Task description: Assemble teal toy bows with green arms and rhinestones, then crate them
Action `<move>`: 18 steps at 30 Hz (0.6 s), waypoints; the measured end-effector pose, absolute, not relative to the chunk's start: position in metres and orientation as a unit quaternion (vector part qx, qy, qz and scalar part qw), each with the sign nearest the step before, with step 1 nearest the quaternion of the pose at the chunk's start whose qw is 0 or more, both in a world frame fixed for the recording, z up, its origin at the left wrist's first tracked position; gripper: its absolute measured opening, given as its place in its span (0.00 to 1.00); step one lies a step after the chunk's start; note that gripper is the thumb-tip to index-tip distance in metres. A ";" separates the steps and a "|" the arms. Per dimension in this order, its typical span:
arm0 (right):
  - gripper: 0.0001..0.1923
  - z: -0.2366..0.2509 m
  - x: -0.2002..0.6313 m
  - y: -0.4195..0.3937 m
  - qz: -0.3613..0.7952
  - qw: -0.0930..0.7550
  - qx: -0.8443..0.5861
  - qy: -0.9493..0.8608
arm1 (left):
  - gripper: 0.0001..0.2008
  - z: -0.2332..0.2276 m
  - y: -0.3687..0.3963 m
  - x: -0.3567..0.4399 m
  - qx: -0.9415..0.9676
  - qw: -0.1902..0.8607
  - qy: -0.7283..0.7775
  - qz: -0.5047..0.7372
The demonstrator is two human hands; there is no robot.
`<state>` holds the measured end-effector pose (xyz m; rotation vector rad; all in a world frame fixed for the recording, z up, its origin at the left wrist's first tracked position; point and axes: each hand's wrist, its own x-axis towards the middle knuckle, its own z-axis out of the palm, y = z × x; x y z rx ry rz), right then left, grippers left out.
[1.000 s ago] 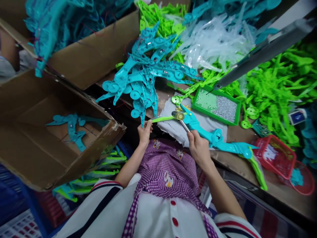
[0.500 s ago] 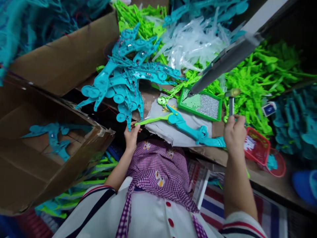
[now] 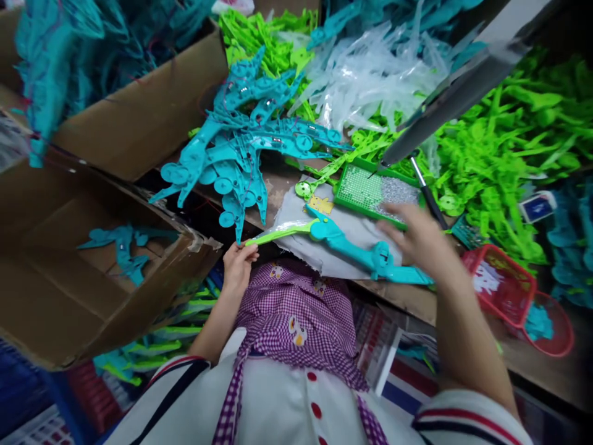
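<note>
My left hand (image 3: 238, 264) is closed on the green tip of a long jointed plastic part (image 3: 349, 240), green and clear at the left end and turquoise toward the right. The part lies across a grey cloth (image 3: 290, 207) on the bench. My right hand (image 3: 419, 238), smeared by motion, hovers above the part's right side with thumb and fingers apart and nothing visible in it. Just beyond its fingers is a green tray (image 3: 354, 208) of small silvery pieces. A hammer (image 3: 430, 199) with a dark grip lies right of the tray, its head hardly visible.
Turquoise parts (image 3: 241, 148) are heaped at the left, near an open cardboard box (image 3: 50, 259). Clear pieces (image 3: 365, 80) and green parts (image 3: 491, 154) pile up behind. A grey tool arm (image 3: 445, 108) slants over the tray. Red baskets (image 3: 504, 290) stand at the right.
My right hand has let go of the hammer, which now lies beside the tray. That hand has moved left toward the tray. My left hand still grips the green tip.
</note>
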<state>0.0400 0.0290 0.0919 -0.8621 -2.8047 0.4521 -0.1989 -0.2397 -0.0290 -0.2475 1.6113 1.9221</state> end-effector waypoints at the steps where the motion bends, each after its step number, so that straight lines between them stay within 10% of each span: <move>1: 0.27 0.086 0.047 0.001 0.150 0.021 -0.252 -0.956 | 0.18 -0.024 -0.244 -0.197 -0.099 0.315 0.608 0.722; 6: 0.30 0.050 0.054 -0.062 0.040 -0.113 -0.259 -0.958 | 0.20 0.013 -0.269 -0.194 -0.051 0.320 0.646 0.691; 18: 0.21 0.070 0.018 0.003 0.215 -0.147 -0.176 -0.949 | 0.14 0.055 -0.174 -0.274 0.201 0.051 0.722 0.660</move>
